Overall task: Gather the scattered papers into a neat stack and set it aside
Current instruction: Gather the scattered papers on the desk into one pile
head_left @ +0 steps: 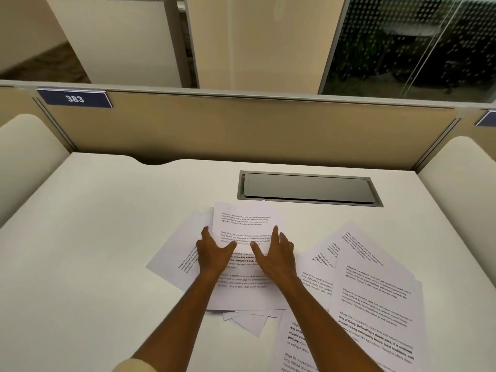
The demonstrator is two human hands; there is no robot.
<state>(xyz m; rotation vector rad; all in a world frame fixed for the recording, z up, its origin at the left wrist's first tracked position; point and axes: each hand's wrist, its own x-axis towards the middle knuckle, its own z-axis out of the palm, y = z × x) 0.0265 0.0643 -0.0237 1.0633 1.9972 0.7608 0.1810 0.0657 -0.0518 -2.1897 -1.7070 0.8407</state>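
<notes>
Both hands lay flat and spread on the papers, grasping nothing: the left hand (214, 251) and right hand (276, 253) pressed side by side on the top sheet (245, 224), thumbs pointing toward each other and nearly touching. That sheet was thin white paper with blocks of small black print, lying roughly square to the person on a loose pile (241, 291) near the middle of the smooth white desk (94, 237). Corners of lower sheets poked out at the pile's left and near edges. More printed sheets (375, 296) fanned out to the right, overlapping at skewed angles and cut off by the bottom of the view. Their print was mostly too small to read. Behind the pile sat a grey rectangular hatch (308, 187), matt and closed, set into the desk. A tan partition (241, 130) rose at the back with a blue plate (75, 99) reading 383. A pale cuff (131, 366) showed at the left arm, cropped.
</notes>
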